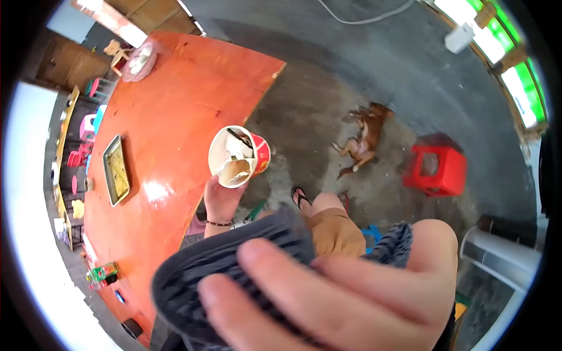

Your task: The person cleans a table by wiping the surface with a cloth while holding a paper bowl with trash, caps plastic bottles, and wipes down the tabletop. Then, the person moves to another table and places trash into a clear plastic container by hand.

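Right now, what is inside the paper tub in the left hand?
Inside the paper tub are crumpled white material, a slim dark piece and a brownish piece. They cover its bottom, which cannot be seen.

Head-worn view, forward and down

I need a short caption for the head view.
Left hand holds a tub, right hand grey fabric; a dog lies nearby.

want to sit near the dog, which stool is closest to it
The red stool at right, a short gap from the dog; the pink and red ones at left are past the table.
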Motion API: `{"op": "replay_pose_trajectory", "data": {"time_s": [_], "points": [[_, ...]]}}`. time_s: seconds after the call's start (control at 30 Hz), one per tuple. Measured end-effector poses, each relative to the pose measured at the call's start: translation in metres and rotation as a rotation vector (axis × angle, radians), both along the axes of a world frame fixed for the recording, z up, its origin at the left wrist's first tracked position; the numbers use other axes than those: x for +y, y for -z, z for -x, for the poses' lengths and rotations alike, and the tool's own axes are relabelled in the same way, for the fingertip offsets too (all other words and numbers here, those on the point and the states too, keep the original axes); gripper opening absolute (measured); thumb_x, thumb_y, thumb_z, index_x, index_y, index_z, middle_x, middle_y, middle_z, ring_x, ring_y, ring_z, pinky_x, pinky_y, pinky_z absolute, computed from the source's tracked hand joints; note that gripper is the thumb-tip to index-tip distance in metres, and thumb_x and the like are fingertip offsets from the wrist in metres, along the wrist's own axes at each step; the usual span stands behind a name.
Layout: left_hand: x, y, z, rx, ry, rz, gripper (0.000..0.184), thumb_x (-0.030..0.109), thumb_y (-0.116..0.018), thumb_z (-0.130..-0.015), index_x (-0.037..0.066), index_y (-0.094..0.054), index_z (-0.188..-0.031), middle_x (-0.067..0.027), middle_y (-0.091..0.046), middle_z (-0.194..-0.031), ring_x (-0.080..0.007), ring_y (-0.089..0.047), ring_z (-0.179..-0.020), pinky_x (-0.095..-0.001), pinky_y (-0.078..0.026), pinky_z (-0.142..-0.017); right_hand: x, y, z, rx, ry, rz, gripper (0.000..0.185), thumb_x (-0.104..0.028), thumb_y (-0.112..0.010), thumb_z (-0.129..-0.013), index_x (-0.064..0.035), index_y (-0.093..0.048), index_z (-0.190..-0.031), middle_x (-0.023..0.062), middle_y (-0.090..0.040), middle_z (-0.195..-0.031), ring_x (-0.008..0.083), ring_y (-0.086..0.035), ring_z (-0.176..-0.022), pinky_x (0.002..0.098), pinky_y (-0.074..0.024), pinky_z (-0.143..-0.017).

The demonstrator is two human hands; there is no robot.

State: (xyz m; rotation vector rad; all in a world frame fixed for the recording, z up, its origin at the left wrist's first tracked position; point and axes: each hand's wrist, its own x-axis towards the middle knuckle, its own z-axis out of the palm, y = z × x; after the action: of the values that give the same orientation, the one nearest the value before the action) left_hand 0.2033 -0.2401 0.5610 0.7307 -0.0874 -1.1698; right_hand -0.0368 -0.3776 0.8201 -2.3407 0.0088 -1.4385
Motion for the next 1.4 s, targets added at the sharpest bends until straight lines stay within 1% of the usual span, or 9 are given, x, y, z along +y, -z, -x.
{"op": "replay_pose_trajectory", "data": {"time_s": [0.23,0.37,0.4,0.5,0.53,0.63,0.83,1.1,1.4], "points": [[-0.049,0.01,-0.041,0.079,-0.124,0.078,0.063,0.028,-0.058,-0.09,0.003,-0.035,-0.143,-0.0127,-0.046,-0.143,-0.0295,-0.048,-0.129,-0.0444,-0.046,-0.103,-0.088,-0.024,-0.044,0.285,-0.015,-0.059,0.042,-0.034,-0.054,-0.074,-0.0021,-0.072,-0.095,0.0151,-0.07,-0.095,0.0284,-0.068,-0.079,0.0328,-0.0534,-0.059],[-0.101,0.016,-0.07,0.082,-0.201,0.034,0.058,0.028,-0.055,-0.092,0.006,-0.037,-0.142,-0.0093,-0.047,-0.143,-0.0261,-0.048,-0.129,-0.043,-0.045,-0.103,-0.181,0.01,-0.079,0.606,-0.054,-0.383,0.047,-0.015,-0.074,-0.054,-0.0035,-0.07,-0.099,0.0174,-0.068,-0.103,0.0322,-0.068,-0.089,0.0393,-0.0545,-0.075],[-0.118,0.02,-0.079,0.072,-0.223,0.021,0.058,0.029,-0.055,-0.092,0.006,-0.037,-0.142,-0.0092,-0.047,-0.142,-0.026,-0.048,-0.129,-0.0432,-0.045,-0.103,-0.218,0.034,-0.089,0.575,-0.135,-0.204,0.033,-0.004,-0.072,-0.056,-0.0038,-0.065,-0.088,0.0192,-0.066,-0.107,0.0324,-0.067,-0.088,0.0371,-0.0532,-0.076],[-0.183,0.03,-0.104,0.028,-0.338,-0.037,0.056,0.028,-0.052,-0.092,0.004,-0.038,-0.141,-0.012,-0.046,-0.142,-0.0284,-0.047,-0.129,-0.0454,-0.044,-0.103,-0.318,0.134,-0.119,0.333,-0.129,-0.734,0.044,0.007,-0.061,-0.077,-0.0067,-0.035,-0.11,0.0198,-0.062,-0.112,0.02,-0.061,-0.096,0.0303,-0.0468,-0.086],[-0.211,0.034,-0.114,0.009,-0.384,-0.057,0.056,0.028,-0.051,-0.093,0.003,-0.038,-0.141,-0.0135,-0.046,-0.143,-0.0297,-0.046,-0.13,-0.0463,-0.043,-0.103,-0.352,0.148,-0.133,0.306,-0.16,-0.926,0.042,0.006,-0.059,-0.081,-0.0063,-0.035,-0.114,0.0172,-0.062,-0.11,0.0163,-0.059,-0.096,0.0288,-0.0456,-0.087],[-0.292,0.046,-0.148,0.098,-0.507,-0.069,0.051,0.029,-0.054,-0.091,0.005,-0.044,-0.135,-0.0109,-0.05,-0.137,-0.0277,-0.048,-0.126,-0.0458,-0.043,-0.103,-0.467,0.188,-0.176,0.363,-0.127,-1.007,0.045,0.003,-0.057,-0.085,-0.0053,-0.037,-0.125,0.0141,-0.062,-0.108,0.0136,-0.058,-0.091,0.0264,-0.0463,-0.082],[-0.421,0.026,-0.217,0.153,-0.699,-0.082,0.048,0.031,-0.058,-0.09,0.007,-0.048,-0.13,-0.0084,-0.055,-0.128,-0.027,-0.053,-0.119,-0.0448,-0.046,-0.098,-0.609,0.178,-0.272,0.473,-0.134,-1.373,0.048,-0.011,-0.056,-0.092,-0.0093,-0.041,-0.138,0.0103,-0.062,-0.106,0.0148,-0.062,-0.085,0.03,-0.053,-0.067],[-0.468,0.018,-0.269,0.122,-0.859,-0.129,0.047,0.028,-0.058,-0.09,0.005,-0.047,-0.129,-0.0108,-0.054,-0.128,-0.0276,-0.053,-0.119,-0.0438,-0.048,-0.099,-0.659,0.15,-0.373,0.505,-0.362,-1.487,0.046,-0.009,-0.057,-0.093,-0.0086,-0.041,-0.136,0.008,-0.063,-0.101,0.0119,-0.06,-0.083,0.0262,-0.0511,-0.069],[-0.526,0.016,-0.345,0.175,-0.977,-0.079,0.048,0.026,-0.063,-0.087,0.001,-0.046,-0.125,-0.0151,-0.048,-0.126,-0.0291,-0.05,-0.119,-0.0449,-0.048,-0.1,-0.671,0.151,-0.442,0.61,-0.524,-1.355,0.044,-0.011,-0.06,-0.092,-0.0023,-0.044,-0.132,0.0091,-0.065,-0.103,0.0108,-0.061,-0.086,0.0242,-0.0493,-0.075]]}}
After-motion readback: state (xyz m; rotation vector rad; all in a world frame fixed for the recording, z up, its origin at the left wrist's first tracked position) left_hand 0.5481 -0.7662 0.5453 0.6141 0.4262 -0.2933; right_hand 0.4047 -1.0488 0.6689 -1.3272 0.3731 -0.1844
